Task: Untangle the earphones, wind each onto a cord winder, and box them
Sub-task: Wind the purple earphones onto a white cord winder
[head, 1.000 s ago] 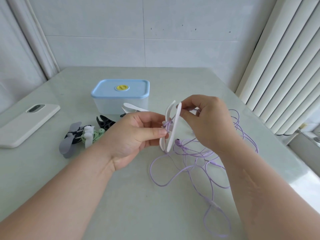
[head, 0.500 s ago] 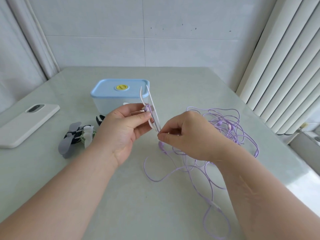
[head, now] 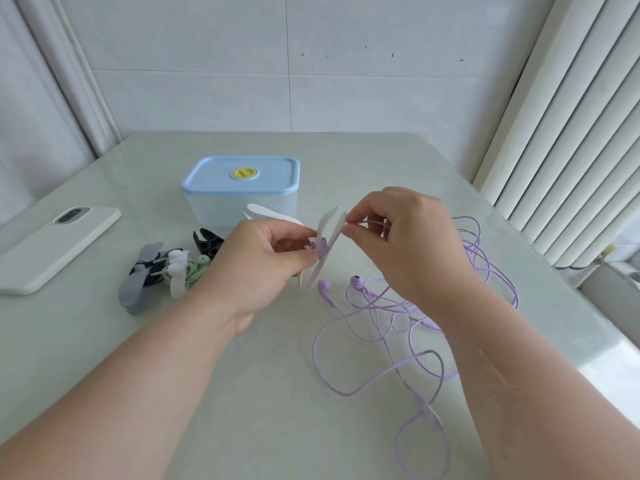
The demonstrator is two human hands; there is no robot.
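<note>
The left hand (head: 263, 268) held the white cord winder (head: 328, 249) above the bench (head: 242, 393). Its fingers pinched the winder's middle, where a few purple turns appeared to be wrapped. The right hand (head: 412, 247) pinched the cable of the purple earphones (head: 356, 281) just beside the winder's upper end. The remaining cable lay in loose loops on the bench beneath that hand. The blue-lidded box (head: 242, 192) stood closed behind the hands. The wound winders (head: 162, 275) lay to the left.
</note>
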